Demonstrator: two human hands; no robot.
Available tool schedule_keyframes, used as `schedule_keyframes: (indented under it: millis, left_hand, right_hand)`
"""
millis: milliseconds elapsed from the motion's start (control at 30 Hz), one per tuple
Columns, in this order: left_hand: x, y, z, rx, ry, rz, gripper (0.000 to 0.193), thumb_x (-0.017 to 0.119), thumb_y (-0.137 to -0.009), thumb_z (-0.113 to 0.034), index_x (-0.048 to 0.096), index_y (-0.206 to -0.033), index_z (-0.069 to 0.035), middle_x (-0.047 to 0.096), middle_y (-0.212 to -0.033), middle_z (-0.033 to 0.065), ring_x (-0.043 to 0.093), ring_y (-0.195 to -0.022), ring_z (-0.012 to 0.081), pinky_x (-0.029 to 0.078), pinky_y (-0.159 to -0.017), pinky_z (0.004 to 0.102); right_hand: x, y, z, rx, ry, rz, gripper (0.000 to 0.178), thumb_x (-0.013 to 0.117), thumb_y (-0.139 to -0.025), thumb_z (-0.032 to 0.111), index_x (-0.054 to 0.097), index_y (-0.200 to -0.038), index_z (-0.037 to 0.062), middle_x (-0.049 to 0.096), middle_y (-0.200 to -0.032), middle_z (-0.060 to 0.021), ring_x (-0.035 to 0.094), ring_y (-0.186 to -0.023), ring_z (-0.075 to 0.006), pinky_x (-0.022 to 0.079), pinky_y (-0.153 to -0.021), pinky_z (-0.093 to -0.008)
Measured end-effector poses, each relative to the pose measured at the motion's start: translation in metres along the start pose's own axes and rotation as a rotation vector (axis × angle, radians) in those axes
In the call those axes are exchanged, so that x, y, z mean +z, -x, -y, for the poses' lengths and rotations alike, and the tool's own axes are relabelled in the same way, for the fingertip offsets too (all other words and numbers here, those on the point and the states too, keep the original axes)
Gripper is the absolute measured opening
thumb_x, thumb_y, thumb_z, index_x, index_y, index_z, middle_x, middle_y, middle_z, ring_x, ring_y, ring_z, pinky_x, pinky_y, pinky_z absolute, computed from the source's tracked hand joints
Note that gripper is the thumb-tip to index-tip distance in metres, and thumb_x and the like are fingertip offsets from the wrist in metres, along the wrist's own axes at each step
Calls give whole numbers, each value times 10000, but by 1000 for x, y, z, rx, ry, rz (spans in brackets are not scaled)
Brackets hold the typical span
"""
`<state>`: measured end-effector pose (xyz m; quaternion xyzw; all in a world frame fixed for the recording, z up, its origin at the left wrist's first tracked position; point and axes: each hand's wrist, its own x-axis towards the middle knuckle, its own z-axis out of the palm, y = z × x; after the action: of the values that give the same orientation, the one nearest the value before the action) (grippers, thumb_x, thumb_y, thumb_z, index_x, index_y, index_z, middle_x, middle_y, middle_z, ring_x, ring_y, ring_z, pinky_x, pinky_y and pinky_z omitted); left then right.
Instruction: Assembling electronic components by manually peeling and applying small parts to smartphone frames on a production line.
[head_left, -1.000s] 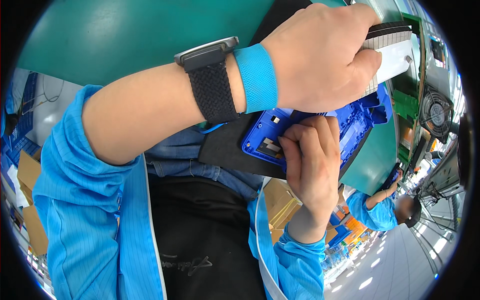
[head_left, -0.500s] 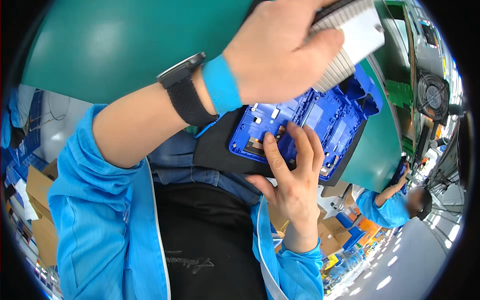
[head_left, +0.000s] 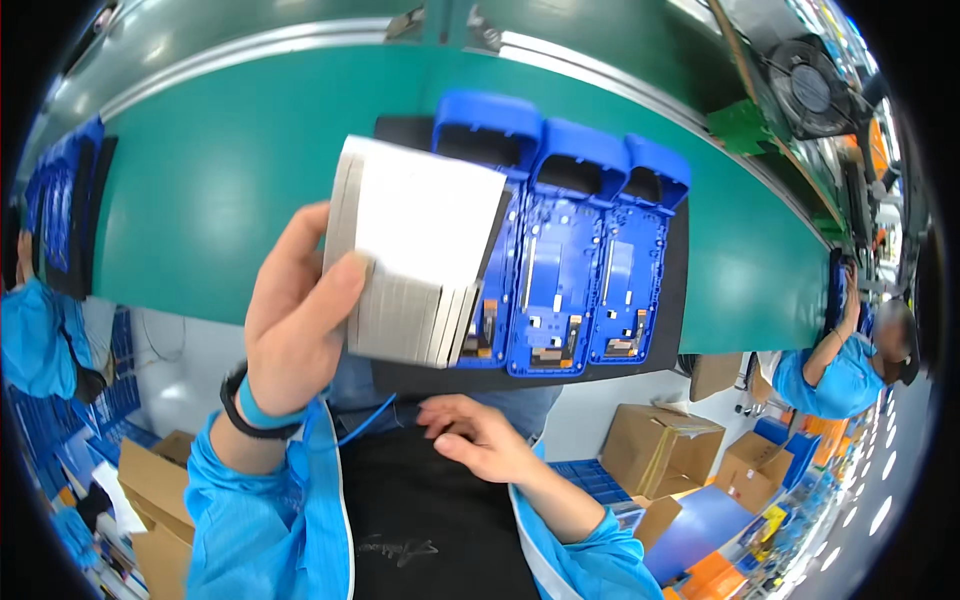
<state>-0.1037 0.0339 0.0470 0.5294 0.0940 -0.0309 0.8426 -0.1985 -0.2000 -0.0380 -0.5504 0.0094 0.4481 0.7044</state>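
Observation:
My left hand (head_left: 305, 320) grips a thick stack of flat rectangular sheets (head_left: 425, 220), white on the face and grey along the layered edges. Its thumb presses on the near left side. The stack is held up over the left part of a black mat (head_left: 630, 368) and hides much of the leftmost blue plastic housing (head_left: 487, 115). Beside it lie a middle blue housing (head_left: 545, 270) and a right blue housing (head_left: 628, 270), inner sides up, with small parts inside. In front of my torso, my right hand (head_left: 480, 440) hovers with loosely bent fingers, apparently holding nothing.
The green table (head_left: 220, 200) stretches to both sides. More blue housings (head_left: 60, 200) lie at far left beside a person in blue. Another person (head_left: 835, 375) works at the right. A fan (head_left: 808, 82) stands at the back right; cardboard boxes (head_left: 655, 455) sit below.
The view has turned. My left hand, still gripping the stack, has come from the far right of the housings to their left side. My right hand has left the housings and drawn back toward my torso.

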Motion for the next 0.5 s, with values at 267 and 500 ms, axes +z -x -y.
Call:
schedule_keyframes:
  millis: [267,500]
  left_hand:
    - [-38,60,53,-130,225,228,450,584,-1008,-155,424,-1370,58,593,-1312,142,571,-1206,178,424,-1059,333]
    - [-72,47,100,-99,440,468,397,545,-1022,-96,424,-1366,60,596,-1305,140,590,-1195,174,453,-1040,333]
  right_hand:
    - [39,-39,-66,-254,-618,-395,403,613,-1019,146,511,-1390,25,590,-1356,-99,590,-1222,-225,508,-1000,-384]
    - [27,-77,-102,-532,-699,-404,499,638,-986,149,450,-1427,10,563,-1392,-130,581,-1260,-280,512,-1031,-428]
